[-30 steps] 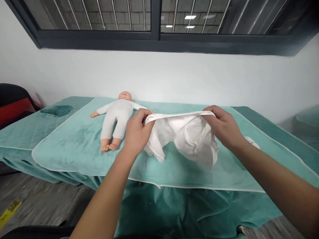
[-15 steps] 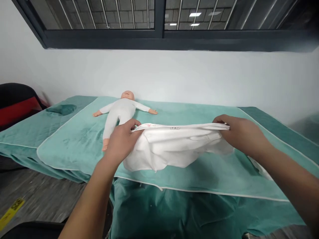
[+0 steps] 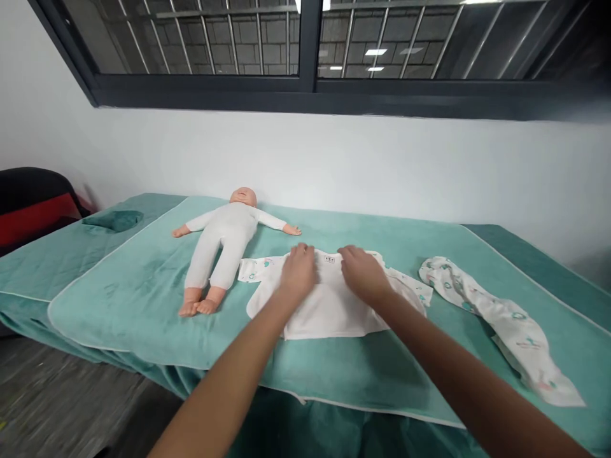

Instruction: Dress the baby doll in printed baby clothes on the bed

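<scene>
A white baby shirt (image 3: 329, 305) lies spread flat on the teal towel (image 3: 143, 280), its sleeves out to both sides. My left hand (image 3: 298, 272) rests palm down on the shirt's upper left part, fingers stretched out. Close beside it, my right hand (image 3: 363, 273) presses flat on the upper right part near the collar. A baby doll (image 3: 219, 238) in a white bodysuit lies on its back just left of the shirt, arms spread, head toward the wall.
White printed baby trousers (image 3: 496, 318) lie crumpled on the towel at the right. A folded dark teal cloth (image 3: 114, 220) sits at the bed's far left. A red and black chair (image 3: 33, 207) stands at the left edge. The white wall runs behind the bed.
The shirt, held up by its top edge in both hands before, now lies flat on the towel. Both hands have let go, come together and rest open on it.
</scene>
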### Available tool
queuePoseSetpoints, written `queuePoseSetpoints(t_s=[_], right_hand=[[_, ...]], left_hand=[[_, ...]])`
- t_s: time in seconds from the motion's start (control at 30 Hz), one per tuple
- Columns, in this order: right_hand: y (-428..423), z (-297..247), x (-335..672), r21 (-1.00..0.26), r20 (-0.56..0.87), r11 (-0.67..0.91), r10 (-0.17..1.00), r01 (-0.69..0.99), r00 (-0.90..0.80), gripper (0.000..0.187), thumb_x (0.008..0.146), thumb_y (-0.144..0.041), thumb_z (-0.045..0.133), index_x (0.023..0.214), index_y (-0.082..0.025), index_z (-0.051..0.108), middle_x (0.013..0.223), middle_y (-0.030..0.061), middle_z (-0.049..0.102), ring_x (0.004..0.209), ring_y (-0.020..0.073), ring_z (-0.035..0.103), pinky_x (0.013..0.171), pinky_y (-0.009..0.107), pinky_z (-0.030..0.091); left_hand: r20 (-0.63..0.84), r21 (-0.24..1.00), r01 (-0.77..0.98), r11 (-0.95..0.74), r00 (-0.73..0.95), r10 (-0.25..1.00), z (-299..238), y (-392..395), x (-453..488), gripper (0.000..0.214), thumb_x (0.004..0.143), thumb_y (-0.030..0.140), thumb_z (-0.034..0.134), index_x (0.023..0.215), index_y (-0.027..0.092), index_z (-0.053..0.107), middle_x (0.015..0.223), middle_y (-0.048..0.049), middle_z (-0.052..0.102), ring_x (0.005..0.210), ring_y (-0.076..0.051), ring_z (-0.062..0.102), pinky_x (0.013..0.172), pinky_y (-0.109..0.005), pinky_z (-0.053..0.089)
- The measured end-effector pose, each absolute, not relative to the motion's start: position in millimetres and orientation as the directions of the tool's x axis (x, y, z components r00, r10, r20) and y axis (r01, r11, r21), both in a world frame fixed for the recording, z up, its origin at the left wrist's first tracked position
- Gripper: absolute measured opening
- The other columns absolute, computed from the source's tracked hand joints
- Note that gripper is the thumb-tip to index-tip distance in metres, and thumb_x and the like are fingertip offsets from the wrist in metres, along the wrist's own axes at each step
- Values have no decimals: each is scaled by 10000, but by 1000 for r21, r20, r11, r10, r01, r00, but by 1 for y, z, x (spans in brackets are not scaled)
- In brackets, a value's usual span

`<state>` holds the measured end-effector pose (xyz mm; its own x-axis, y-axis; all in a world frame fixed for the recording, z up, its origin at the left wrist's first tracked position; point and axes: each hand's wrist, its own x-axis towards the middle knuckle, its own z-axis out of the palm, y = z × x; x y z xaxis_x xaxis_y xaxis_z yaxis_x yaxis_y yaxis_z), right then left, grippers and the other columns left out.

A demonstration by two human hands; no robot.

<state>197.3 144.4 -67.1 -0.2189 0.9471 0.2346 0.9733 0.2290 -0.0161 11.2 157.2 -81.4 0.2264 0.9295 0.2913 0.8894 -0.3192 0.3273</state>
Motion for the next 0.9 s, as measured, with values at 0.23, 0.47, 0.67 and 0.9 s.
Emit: queuePoseSetpoints(t_s=[0.23, 0.47, 0.67, 0.9], right_hand=[[177, -129, 180, -70, 114, 54, 992, 996, -46, 452, 1012, -281, 283, 1339, -95, 532, 1458, 184, 514, 1385, 322, 399, 1125, 489, 318], [219, -129, 189, -78, 106, 30, 994, 996, -22, 657, 992, -406, 330, 1595, -196, 177, 1690, 45, 31, 1524, 321, 127, 1146, 566, 307], [239, -140, 194, -132, 113, 44, 993, 990, -29, 607, 1004, -421, 243, 1561, -186, 297, 1665, 35, 212, 1494, 277, 239, 1156, 481, 342], [233, -143, 194, -113, 275, 79, 960, 991, -45, 697, 977, -411, 344, 1602, -169, 154, 1689, 52, 88, 1515, 316, 158, 1177, 482, 312]], left_hand=[[180, 278, 940, -198, 152, 972, -130, 175, 23, 466, 978, 240, 359, 1396, 81, 488, 1536, -193, 427, 1451, -296, 354, 1198, -469, 277], [341, 69, 970, -231, 195, 920, -125, 219, 6, 570, 958, 251, 410, 1516, 140, 376, 1632, -151, 276, 1516, -317, 215, 1240, -488, 170], [328, 82, 971, -224, 186, 926, -140, 231, 4, 507, 1009, 285, 286, 1472, 164, 453, 1579, -139, 388, 1470, -302, 318, 1214, -485, 218], [423, 75, 960, -270, 214, 880, -136, 220, 2, 552, 956, 226, 382, 1506, 181, 391, 1602, -142, 343, 1434, -305, 367, 1141, -470, 318]])
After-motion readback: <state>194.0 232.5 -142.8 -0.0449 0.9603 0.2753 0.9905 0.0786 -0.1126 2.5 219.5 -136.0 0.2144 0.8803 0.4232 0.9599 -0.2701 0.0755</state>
